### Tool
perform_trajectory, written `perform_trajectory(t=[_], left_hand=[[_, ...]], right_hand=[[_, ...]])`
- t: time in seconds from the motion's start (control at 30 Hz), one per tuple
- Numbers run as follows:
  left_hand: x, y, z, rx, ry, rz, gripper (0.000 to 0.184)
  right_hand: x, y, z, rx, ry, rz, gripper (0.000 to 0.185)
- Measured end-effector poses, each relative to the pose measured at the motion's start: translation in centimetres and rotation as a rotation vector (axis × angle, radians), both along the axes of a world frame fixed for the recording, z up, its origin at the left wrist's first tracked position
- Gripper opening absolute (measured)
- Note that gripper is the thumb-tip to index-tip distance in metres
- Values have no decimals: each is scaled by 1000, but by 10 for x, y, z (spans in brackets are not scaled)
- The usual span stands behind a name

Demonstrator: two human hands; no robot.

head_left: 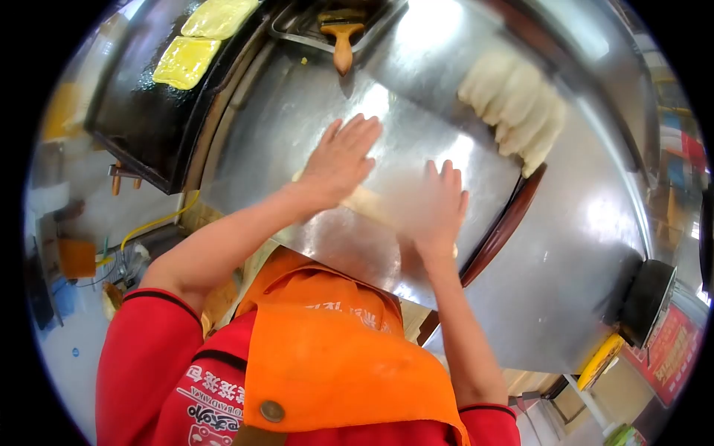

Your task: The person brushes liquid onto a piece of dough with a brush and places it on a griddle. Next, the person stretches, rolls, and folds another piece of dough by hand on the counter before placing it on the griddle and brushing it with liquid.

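A pale strip of dough (370,205) lies across the steel worktop near its front edge, partly hidden under my hands. My left hand (338,162) is flat over the left end of the strip, its fingers stretched forward. Over the right end sits my right hand (439,204), fingers extended and a little apart, with its inner side blurred. Neither hand grips anything; both palms seem to rest on the dough, though the contact itself is hidden.
Several dough pieces (515,108) lie in a row at the back right, by a dark reddish-brown wooden tool (508,223). A brush (342,41) rests on a metal tray (312,42). Two yellow flatbreads (187,62) lie on a dark griddle (134,119) at left. A black pan (647,303) stands right.
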State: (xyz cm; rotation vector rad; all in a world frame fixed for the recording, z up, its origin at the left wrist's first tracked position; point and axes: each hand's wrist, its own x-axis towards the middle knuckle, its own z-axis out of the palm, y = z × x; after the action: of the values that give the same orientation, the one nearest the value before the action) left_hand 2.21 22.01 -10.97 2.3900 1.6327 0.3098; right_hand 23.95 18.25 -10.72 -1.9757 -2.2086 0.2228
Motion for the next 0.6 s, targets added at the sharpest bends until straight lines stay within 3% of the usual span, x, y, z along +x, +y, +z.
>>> perform_trajectory(t=[0.17,0.6], left_hand=[[-10,0,3,12,28,-4,58],[-14,4,5,41,53,-144,58]], right_hand=[[8,-4,0,18,-9,-90,55],[20,-6,0,35,26,-5,52]])
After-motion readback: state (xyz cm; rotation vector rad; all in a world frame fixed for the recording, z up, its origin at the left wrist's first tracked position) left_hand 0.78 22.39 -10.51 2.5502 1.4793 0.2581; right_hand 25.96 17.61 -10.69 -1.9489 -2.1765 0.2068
